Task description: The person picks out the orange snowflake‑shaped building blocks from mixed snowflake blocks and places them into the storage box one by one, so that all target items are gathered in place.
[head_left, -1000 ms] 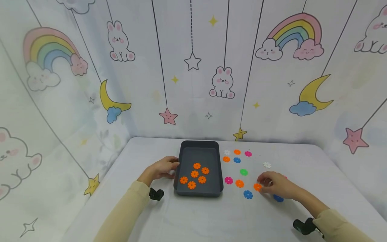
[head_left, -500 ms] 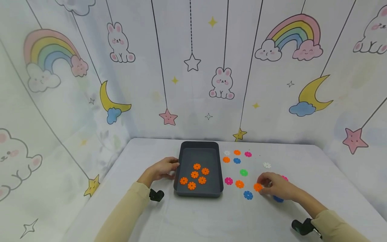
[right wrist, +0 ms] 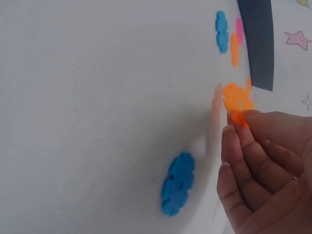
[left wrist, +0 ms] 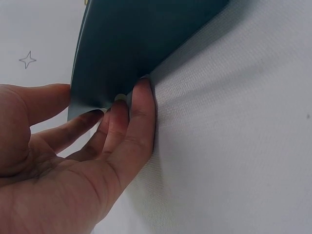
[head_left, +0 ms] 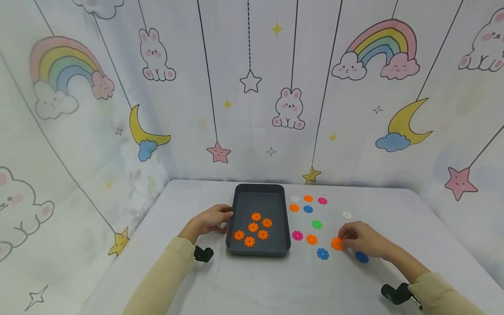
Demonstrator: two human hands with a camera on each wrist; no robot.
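A dark grey tray stands on the white-covered table with several orange notched plastic discs lying in it. My left hand holds the tray's left side; in the left wrist view the thumb is at the rim and the curled fingers touch the outer wall low down. To the right of the tray, my right hand pinches one orange notched disc between thumb and fingertips, just above the cloth. Near that hand a blue notched disc lies on the table.
Between tray and right hand lie loose discs: a green one, a pink one, an orange one and a blue one. Farther back are several more, with a white one off to the right. A patterned curtain hangs behind.
My right hand's fingers have drawn together on the orange disc, which has tilted and shifted slightly right. The left hand and the tray have stayed in place.
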